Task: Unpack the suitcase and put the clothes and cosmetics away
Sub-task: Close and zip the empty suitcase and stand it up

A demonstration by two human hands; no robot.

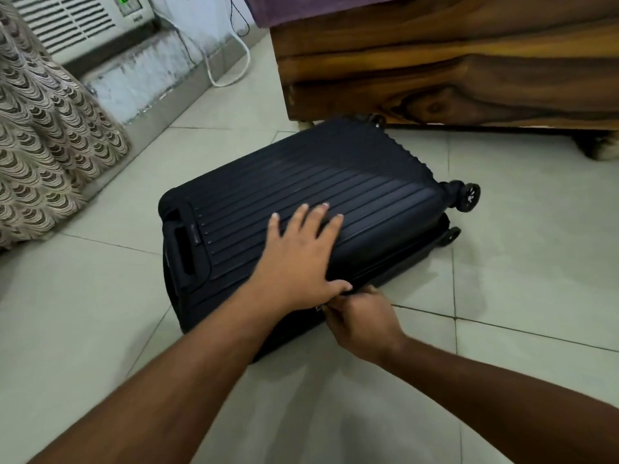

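Flat on suitcase [311,182] left hand [298,259], right hand [361,319] pinching its edge

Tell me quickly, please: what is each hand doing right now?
Left hand: open, fingers spread flat, pressing on the suitcase lid.
Right hand: fingers curled, pinching something small at the suitcase's side seam, probably the zipper pull; it is hidden.

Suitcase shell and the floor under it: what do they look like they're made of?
Suitcase: probably hard moulded plastic, matte navy; its raised parallel ribs keep a crisp shape under the flat left hand. Floor: pale glazed tile, judging by the grout lines and soft sheen.
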